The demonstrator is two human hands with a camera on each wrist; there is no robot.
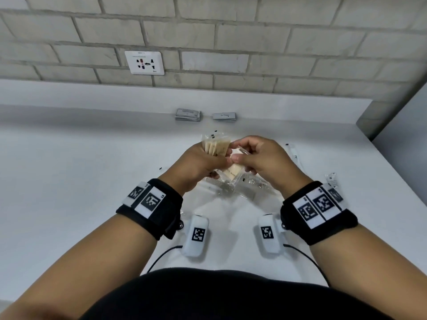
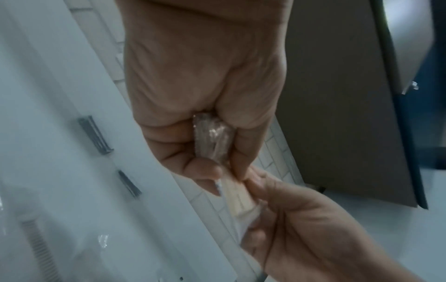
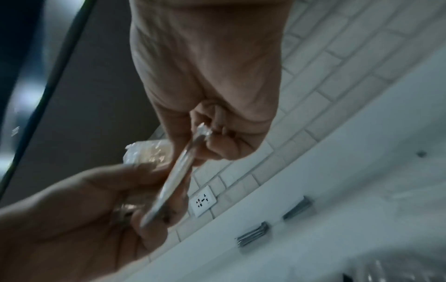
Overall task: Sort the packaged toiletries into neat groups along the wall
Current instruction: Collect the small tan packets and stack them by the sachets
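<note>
At centre frame our left hand (image 1: 203,161) grips a bundle of beige packets (image 1: 216,146) while our right hand (image 1: 261,158) pinches one more packet (image 1: 233,172) against it, probably gathering like with like above the desk (image 1: 92,169) before joining the grey stacks (image 1: 188,115) by the wall.

The head view is bright, evenly lit and sharp, with soft shadow under the wall (image 1: 208,31) ledge and bent edges. Both wrist views are dim, bluish, grainy and motion-blurred.

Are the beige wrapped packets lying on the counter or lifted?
Lifted: the left hand grips a bunch of beige packets above the counter.
</note>
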